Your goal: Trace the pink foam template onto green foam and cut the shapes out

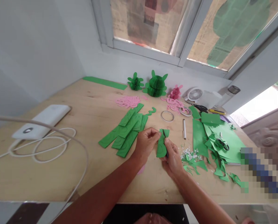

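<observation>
Near the table's front middle, my left hand (146,142) pinches the upper left edge of a green paper piece (161,150). My right hand (173,155) is closed at the paper's right side, around small dark-handled scissors that it mostly hides; a dark blade shows against the top of the paper. Left of my hands lie several overlapping green paper strips (127,128) with curved outlines on them. A curled green cutout (152,111) lies just behind the strips. To the right of my right hand are green and white paper scraps (190,155).
Green sheets (232,140) with another pair of scissors (222,144) lie right. A white marker (184,129), tape rings (167,116) and pink cutouts (129,101) lie farther back. Green paper figures (155,86) and a small fan (194,94) stand behind. A white power bank (42,121) with cable sits left.
</observation>
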A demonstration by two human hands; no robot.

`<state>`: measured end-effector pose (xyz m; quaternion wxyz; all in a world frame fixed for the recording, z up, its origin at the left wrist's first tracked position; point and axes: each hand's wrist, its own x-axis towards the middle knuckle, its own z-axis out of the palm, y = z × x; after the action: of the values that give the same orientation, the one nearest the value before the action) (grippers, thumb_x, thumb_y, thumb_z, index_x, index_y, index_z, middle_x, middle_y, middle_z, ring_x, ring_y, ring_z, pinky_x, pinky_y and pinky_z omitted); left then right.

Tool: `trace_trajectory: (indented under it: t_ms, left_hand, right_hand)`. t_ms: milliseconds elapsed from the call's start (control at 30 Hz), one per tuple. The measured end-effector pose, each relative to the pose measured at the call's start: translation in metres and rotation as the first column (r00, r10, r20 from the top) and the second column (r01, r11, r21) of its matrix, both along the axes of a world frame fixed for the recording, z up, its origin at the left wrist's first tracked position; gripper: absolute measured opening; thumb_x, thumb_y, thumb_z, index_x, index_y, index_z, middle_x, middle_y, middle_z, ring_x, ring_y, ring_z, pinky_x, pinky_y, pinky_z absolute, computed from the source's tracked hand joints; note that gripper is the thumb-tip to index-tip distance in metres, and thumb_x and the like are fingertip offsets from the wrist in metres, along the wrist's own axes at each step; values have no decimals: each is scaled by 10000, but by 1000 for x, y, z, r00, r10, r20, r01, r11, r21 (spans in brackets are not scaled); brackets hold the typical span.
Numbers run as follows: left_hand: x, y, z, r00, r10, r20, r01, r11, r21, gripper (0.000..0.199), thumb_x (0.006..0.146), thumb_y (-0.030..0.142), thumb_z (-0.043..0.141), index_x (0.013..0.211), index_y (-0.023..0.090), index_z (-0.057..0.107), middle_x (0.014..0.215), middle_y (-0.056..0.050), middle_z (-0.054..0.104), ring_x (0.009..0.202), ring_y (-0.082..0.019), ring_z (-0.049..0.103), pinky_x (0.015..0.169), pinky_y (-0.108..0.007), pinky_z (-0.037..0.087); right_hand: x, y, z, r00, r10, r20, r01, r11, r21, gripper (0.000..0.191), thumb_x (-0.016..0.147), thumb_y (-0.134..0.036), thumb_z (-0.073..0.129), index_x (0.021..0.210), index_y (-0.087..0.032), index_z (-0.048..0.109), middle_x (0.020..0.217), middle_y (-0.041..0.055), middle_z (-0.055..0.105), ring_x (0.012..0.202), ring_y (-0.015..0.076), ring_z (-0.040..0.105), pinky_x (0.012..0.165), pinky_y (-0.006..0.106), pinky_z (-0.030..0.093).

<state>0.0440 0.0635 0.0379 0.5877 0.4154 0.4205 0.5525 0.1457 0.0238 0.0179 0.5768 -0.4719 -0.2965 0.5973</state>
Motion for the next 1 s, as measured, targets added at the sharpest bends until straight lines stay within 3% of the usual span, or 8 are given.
trace_trajectory:
  t_ms: [267, 1000]
  left_hand:
    - [0, -2, 3, 1000, -6, -15, 6, 1000, -2, 227, 646, 352, 735, 580, 163, 628, 565, 21, 568, 562, -111, 480, 549, -231, 385]
    - [0, -2, 4, 998, -35, 61, 38, 998, -59, 183, 641, 310, 711, 571, 158, 636, 570, 17, 556, 568, -103, 465, 558, -225, 392]
  right_hand:
    - [-1, 0, 1, 999, -25, -20, 24, 1000, -11, 413, 685, -545, 761, 672, -200, 534, 502, -98, 315, 437, 65, 199, 377, 215, 123]
    - [0, 0, -2, 1000, -22, -10, 22, 1000, 0, 430, 691, -584, 739, 657, -206, 535, 499, -99, 296, 434, 74, 188, 383, 229, 124]
